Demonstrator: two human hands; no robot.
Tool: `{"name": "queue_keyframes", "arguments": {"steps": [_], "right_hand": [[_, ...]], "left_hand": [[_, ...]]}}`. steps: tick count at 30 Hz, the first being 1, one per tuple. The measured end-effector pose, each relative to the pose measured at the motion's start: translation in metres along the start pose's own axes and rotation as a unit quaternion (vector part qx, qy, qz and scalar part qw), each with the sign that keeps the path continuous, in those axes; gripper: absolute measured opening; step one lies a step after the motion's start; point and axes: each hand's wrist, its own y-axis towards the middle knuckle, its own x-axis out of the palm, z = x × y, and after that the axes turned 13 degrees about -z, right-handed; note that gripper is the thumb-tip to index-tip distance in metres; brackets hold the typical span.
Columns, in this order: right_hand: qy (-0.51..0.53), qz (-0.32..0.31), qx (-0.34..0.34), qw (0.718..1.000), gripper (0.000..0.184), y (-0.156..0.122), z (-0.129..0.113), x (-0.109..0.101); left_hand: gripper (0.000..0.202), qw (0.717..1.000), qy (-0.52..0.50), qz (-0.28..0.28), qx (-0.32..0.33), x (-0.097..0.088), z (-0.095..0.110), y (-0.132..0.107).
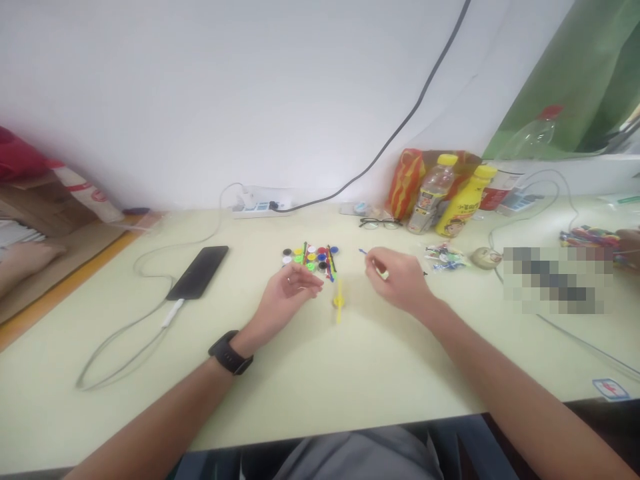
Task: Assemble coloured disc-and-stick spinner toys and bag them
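My left hand (293,291), with a black watch on its wrist, hovers over the table with loosely curved fingers and nothing visible in them. My right hand (400,279) is closed, and a small blue stick with a pointed end (363,251) pokes out from its fingertips. Something pale green shows at its palm, too small to name. Between the hands lies a yellow disc with a yellow stick across it (339,303). Just beyond my left hand are several coloured discs (311,257) and a row of thin coloured sticks (331,261).
A phone (199,272) on a cable lies left. Behind are a power strip (260,207), glasses (380,224), a clear bottle (433,195) and a yellow bottle (465,203). Bagged small parts (445,257) and a round object (486,258) lie right. Other people's hands show at both edges.
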Motion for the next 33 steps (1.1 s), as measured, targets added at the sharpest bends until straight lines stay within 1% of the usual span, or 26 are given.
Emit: {"name": "queue_keyframes", "arguments": {"steps": [2,4,7,10,15,19,24,29,33], "right_hand": [[-0.003,0.012,0.048,0.999,0.011,0.004,0.017,-0.006],[-0.008,0.002,0.065,0.998,0.011,0.007,0.029,-0.007],[-0.030,-0.036,0.049,0.998,0.015,0.008,0.036,-0.002],[-0.079,-0.072,0.039,0.994,0.020,0.007,0.040,0.003],[-0.166,-0.122,0.060,0.977,0.025,0.004,0.057,0.007],[-0.202,-0.143,0.086,0.965,0.028,0.002,0.062,0.012],[-0.199,-0.148,0.101,0.964,0.027,0.003,0.061,0.015],[-0.186,-0.139,0.104,0.967,0.019,0.006,0.061,0.016],[-0.179,-0.132,0.101,0.970,0.021,0.006,0.059,0.017]], "left_hand": [[0.017,1.000,0.010,0.011,0.003,-0.006,-0.002,0.002],[0.010,1.000,0.015,0.018,0.005,-0.011,-0.003,0.002],[0.007,1.000,-0.001,0.017,0.009,-0.014,-0.004,0.001],[0.003,0.999,-0.030,0.019,-0.003,-0.014,-0.003,0.002],[0.023,0.990,-0.131,0.023,-0.047,-0.014,-0.001,0.005],[0.029,0.983,-0.173,0.010,-0.060,-0.014,0.002,0.006],[0.034,0.983,-0.171,0.007,-0.065,-0.012,0.004,0.005],[0.041,0.990,-0.126,0.025,-0.052,-0.011,0.002,0.004],[0.042,0.993,-0.104,0.021,-0.048,-0.011,-0.002,0.004]]}}
